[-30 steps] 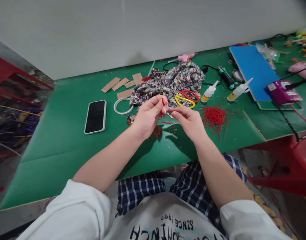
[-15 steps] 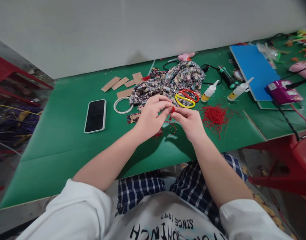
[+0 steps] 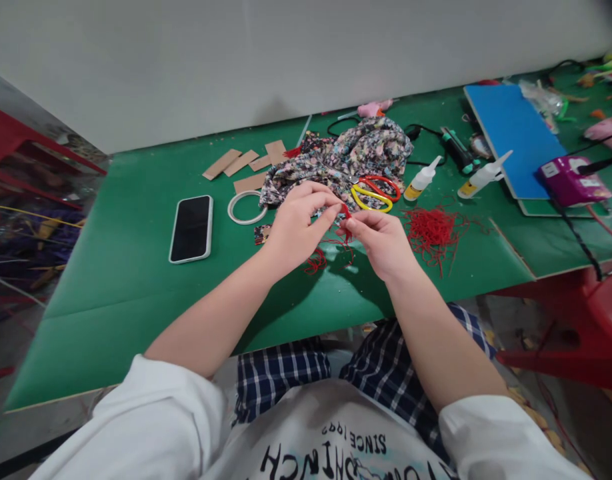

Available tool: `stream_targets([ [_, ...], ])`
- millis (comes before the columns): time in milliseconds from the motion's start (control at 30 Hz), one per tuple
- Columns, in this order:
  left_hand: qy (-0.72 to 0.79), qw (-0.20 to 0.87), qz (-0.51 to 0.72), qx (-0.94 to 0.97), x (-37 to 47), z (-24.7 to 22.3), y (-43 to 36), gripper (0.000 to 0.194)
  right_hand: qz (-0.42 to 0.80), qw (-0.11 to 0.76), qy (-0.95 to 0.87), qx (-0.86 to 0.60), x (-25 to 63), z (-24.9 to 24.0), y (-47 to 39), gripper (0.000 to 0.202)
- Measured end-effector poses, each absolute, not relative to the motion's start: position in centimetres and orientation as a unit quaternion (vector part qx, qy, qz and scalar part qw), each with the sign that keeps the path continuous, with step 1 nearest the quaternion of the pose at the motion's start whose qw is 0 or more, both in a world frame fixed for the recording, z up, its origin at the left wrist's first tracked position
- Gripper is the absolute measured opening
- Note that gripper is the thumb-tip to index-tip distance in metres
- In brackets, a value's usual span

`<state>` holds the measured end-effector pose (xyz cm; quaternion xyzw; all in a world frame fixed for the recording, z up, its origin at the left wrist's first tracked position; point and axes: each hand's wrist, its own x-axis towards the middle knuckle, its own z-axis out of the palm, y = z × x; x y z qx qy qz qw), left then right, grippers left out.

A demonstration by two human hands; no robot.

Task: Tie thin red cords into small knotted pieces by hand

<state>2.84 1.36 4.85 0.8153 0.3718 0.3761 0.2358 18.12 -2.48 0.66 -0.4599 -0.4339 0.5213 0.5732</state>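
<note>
Between my two hands, a small bundle of red thread (image 3: pixel 347 212) is pinched above the table. My left hand (image 3: pixel 302 223) holds its upper end between thumb and fingers. Thumb and forefinger of my right hand (image 3: pixel 379 241) close on the lower part, with strands hanging below. Loose red thread (image 3: pixel 316 261) lies under my hands. Just beyond them, scissors (image 3: pixel 373 195) with one red and one yellow handle rest by a crumpled floral cloth (image 3: pixel 343 157). A pile of red thread (image 3: pixel 433 231) lies right of my right hand.
On the green table (image 3: pixel 131 267) are a phone (image 3: pixel 191 229), a tape roll (image 3: pixel 247 208), cardboard pieces (image 3: pixel 241 163), two glue bottles (image 3: pixel 421 180) and a green-handled tool (image 3: pixel 456 152). A blue board (image 3: pixel 516 133) and a purple device (image 3: pixel 575 181) stand right.
My fingertips have drawn slightly apart, and more of the red bundle shows between them. The view has shifted a little.
</note>
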Motion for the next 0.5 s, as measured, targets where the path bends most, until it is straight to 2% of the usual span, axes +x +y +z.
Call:
stream_targets([
  [233,0.379,0.267,0.383,0.799,2.7,5.0,1.7,0.016,0.467,0.555,-0.481,-0.493,18.2,1.1,-2.6,0.015],
  [500,0.386,0.533,0.459,0.597,4.4,3.1,0.7,0.015,0.334,0.52,-0.58,-0.531,17.5,1.3,-3.1,0.016],
])
